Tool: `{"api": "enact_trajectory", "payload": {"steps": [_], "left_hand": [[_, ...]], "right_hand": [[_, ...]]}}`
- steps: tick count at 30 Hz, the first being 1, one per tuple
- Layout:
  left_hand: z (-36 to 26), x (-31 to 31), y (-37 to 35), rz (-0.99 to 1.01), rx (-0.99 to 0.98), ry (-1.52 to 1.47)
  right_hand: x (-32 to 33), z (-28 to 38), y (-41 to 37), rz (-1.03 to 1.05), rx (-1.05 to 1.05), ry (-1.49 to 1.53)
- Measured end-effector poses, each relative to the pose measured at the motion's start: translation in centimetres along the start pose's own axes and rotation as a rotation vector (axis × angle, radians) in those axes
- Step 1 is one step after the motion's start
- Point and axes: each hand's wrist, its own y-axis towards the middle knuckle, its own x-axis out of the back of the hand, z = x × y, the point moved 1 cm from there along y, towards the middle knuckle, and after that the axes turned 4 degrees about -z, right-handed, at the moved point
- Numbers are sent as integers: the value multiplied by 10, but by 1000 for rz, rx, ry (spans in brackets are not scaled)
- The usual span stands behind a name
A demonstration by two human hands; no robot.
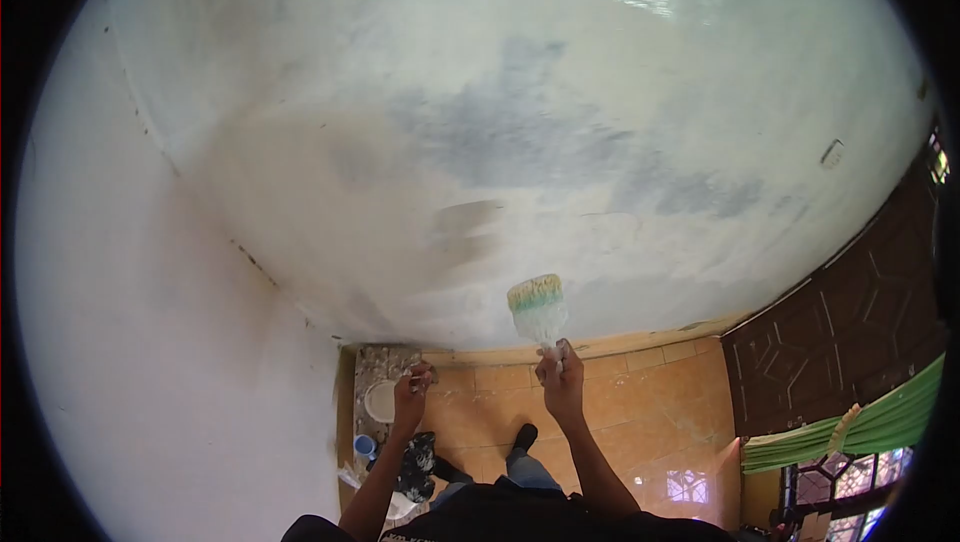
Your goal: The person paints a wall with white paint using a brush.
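Body: the person is standing close to a corner of the room, with one black shoe (524,436) showing on the orange tiled floor (650,412)
Left hand: the left hand (411,394) is hanging low on the left, with its fingers curling around something small and greyish that is too blurred to name; I cannot tell whether it is actually gripping it
Right hand: the right hand (563,385) is closing tightly around the handle of a wide paintbrush (538,307) and lifting it in front of the wall
Paintbrush axis: the brush is standing nearly upright, its long axis running from the handle in the fist up to the pale, greenish-tipped bristles, which are pointing up and away from the person
Brush and wall: the bristles are sitting over the lowest band of the wall, just above the floor line; I cannot tell whether they are touching it
Nearer hand: the right hand is carrying the brush, and the left hand is staying well apart from it, off to the left
Floor things: a white bucket (380,400) is sitting in the corner just beside the left hand, a small blue cup (365,445) is standing nearer the person, and a dark mottled cloth (418,462) is lying by the left forearm
Front wall: the pale, glossy wall (700,62) is filling the view beyond the brush, and a grey-blue patch (520,127) is spreading across it above the bristles
Side wall: a plain white side wall (150,342) is meeting it at the left
Far right: a dark brown panelled door (850,327) is standing there, with a green curtain (870,427) hanging over a patterned window (850,477)
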Motion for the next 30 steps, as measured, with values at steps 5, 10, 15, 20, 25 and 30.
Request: {"api": "enact_trajectory", "payload": {"steps": [5, 10, 15, 20, 25, 30], "left_hand": [[-42, -72, 17, 54, -37, -75], [-87, -136, 20, 64, -72, -112], [-110, -176, 26, 32, -95, -171], [-120, -189, 26, -1, -11, -173], [-114, -176, 27, -7, -42, -163], [-131, -165, 44, 70, -33, -118]], "right_hand": [[68, 21, 54, -34, 124, -41], [93, 53, 117, -48, 210, 34], [68, 117, 187, 58, 300, 185], [58, 55, 222, 247, 122, 232], [65, -10, 173, 162, 6, 110], [34, 97, 204, 172, 213, 216]]}}
